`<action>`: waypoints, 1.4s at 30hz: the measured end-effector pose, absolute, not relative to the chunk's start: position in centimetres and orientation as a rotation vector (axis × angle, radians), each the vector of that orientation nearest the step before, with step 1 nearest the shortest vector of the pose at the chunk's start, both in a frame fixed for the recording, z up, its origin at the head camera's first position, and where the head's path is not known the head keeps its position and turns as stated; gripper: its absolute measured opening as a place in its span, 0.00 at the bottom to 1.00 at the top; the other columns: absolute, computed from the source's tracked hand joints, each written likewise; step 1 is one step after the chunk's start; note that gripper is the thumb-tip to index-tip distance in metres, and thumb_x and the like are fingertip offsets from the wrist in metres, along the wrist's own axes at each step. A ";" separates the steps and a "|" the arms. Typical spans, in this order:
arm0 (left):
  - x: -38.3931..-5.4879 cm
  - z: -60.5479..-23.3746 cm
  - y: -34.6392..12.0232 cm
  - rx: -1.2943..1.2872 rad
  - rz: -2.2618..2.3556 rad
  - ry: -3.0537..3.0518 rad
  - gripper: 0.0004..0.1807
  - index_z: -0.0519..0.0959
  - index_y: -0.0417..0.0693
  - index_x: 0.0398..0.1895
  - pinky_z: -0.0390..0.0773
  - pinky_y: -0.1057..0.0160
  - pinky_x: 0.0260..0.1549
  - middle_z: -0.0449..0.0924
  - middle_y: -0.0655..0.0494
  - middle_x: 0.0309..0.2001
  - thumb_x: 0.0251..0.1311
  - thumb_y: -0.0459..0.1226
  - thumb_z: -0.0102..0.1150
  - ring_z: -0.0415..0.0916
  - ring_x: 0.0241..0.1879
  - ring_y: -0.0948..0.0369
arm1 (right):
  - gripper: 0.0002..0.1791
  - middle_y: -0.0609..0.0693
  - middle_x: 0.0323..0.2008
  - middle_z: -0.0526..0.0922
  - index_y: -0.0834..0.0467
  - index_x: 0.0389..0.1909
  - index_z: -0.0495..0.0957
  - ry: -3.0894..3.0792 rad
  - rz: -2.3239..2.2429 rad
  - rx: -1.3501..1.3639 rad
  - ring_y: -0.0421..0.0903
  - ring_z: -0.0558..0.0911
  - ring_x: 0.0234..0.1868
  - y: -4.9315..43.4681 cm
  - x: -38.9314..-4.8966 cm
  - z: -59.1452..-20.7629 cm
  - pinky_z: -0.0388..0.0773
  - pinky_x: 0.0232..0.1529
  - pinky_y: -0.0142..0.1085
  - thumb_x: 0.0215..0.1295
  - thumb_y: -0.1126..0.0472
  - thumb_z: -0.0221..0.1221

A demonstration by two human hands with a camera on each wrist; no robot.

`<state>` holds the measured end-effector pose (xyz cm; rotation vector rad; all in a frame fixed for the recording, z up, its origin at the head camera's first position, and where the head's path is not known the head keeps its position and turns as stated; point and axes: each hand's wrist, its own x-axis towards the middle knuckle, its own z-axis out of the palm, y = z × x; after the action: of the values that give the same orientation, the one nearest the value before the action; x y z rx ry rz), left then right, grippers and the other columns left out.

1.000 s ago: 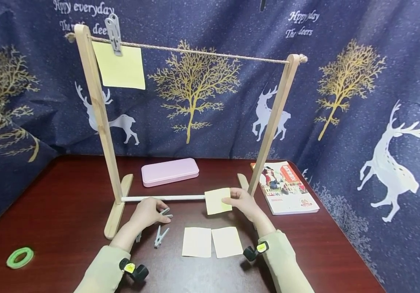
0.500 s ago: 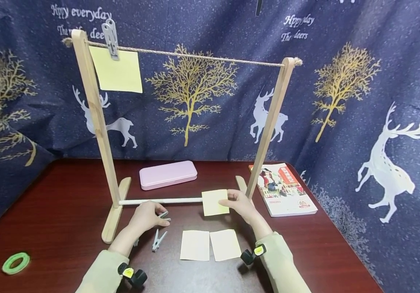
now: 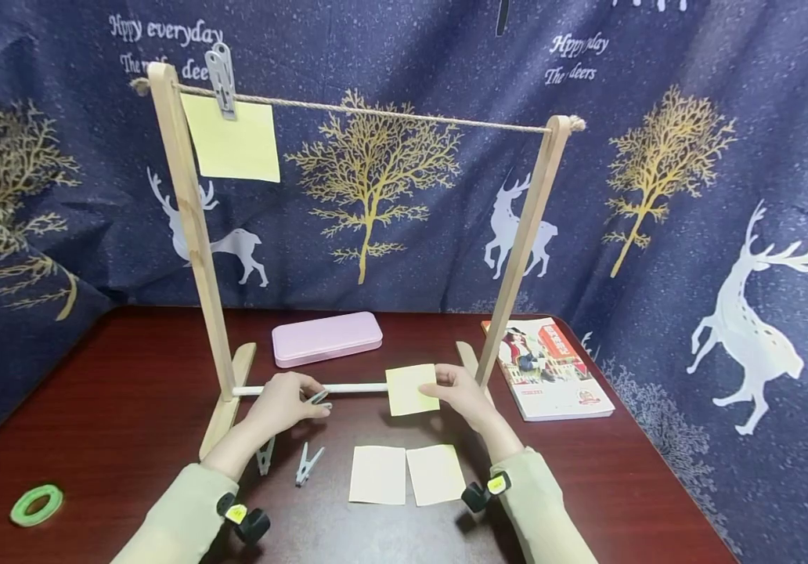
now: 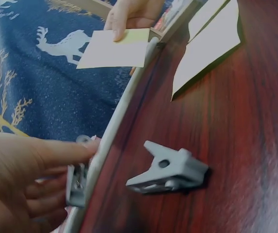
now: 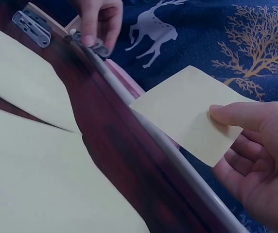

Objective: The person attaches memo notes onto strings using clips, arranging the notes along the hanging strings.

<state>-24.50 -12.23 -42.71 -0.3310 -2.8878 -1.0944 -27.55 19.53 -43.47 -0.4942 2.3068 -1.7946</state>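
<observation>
Currently pinching a gray clothespin between thumb and bent fingers of the left hand, beside the white crossbar. Holding a yellow sticky note near its right edge in the right hand, with thumb on the front and fingers curled behind. On the dark red table, two paper squares side by side, plus two loose clothespins near the left forearm. On the rope, near the left post, a clipped note.
</observation>
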 end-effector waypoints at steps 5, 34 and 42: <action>-24.6 -42.2 -12.5 -0.463 -1.083 -2.789 0.14 0.85 0.45 0.38 0.76 0.62 0.31 0.85 0.56 0.31 0.48 0.40 0.75 0.79 0.29 0.64 | 0.19 0.62 0.45 0.85 0.74 0.52 0.75 2.301 -1.804 -0.518 0.37 0.84 0.38 18.8 -27.7 -43.0 0.80 0.42 0.31 0.63 0.67 0.61; -26.2 -29.4 -13.6 -0.841 -0.910 -2.374 0.19 0.84 0.39 0.45 0.82 0.55 0.34 0.86 0.49 0.32 0.46 0.31 0.74 0.83 0.31 0.55 | 0.15 0.60 0.43 0.87 0.70 0.49 0.78 2.389 -2.046 -0.558 0.35 0.83 0.37 11.4 -32.1 -32.9 0.78 0.50 0.34 0.63 0.68 0.61; -26.3 -24.5 -13.2 -0.909 -0.837 -2.314 0.19 0.83 0.38 0.44 0.83 0.53 0.36 0.87 0.47 0.32 0.46 0.31 0.74 0.84 0.33 0.54 | 0.19 0.66 0.52 0.82 0.68 0.55 0.76 2.407 -2.102 -0.595 0.48 0.85 0.47 9.0 -33.0 -28.5 0.77 0.57 0.40 0.64 0.69 0.60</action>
<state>-26.31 -13.25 -24.46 -0.9086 -2.3139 -0.8369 -33.02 8.95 -28.50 -0.5951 2.4069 -2.1018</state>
